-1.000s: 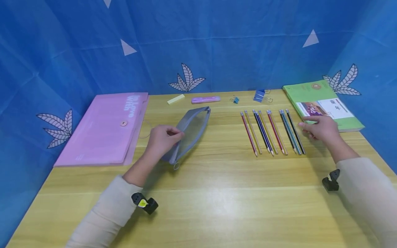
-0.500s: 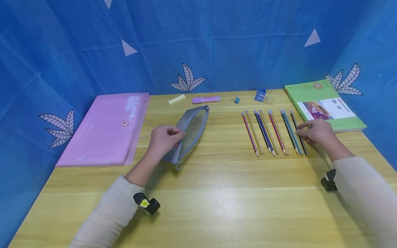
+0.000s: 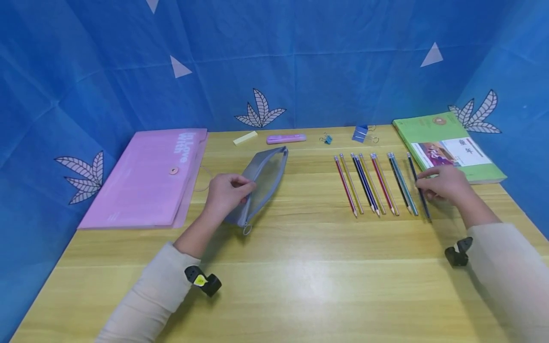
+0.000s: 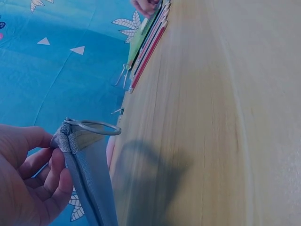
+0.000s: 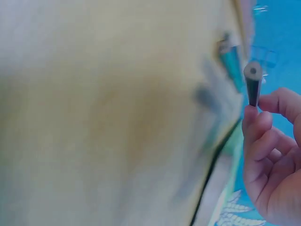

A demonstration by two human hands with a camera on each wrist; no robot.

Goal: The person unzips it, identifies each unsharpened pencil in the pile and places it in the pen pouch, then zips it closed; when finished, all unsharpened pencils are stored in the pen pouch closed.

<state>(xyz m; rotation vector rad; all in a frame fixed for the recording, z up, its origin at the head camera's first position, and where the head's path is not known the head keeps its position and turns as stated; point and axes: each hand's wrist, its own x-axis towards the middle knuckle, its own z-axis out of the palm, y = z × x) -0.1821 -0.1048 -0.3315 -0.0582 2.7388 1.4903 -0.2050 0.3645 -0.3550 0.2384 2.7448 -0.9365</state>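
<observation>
My left hand (image 3: pixel 229 194) pinches one edge of a grey zippered pencil pouch (image 3: pixel 270 190), whose mouth gapes toward the right. In the left wrist view the thumb and fingers hold the pouch's corner beside the zipper's ring pull (image 4: pixel 96 127). My right hand (image 3: pixel 443 184) pinches a dark pencil (image 3: pixel 412 167) by its middle, between thumb and fingers. The right wrist view shows that pencil (image 5: pixel 254 87) end-on, above the table with its shadow below. Several other pencils (image 3: pixel 369 183), red, yellow, dark blue and teal, lie in a row to the left of it.
A pink document folder (image 3: pixel 146 181) lies at the left. Along the back are a pale yellow strip (image 3: pixel 245 138), a purple pen-like item (image 3: pixel 286 138), a small teal binder clip (image 3: pixel 328 139) and a larger blue one (image 3: pixel 360 133). A green book (image 3: pixel 424 125) lies behind the right hand.
My right hand has reached the rightmost dark pencil, taken hold of it and drawn it slightly right, away from the row. The left hand keeps its hold on the pouch.
</observation>
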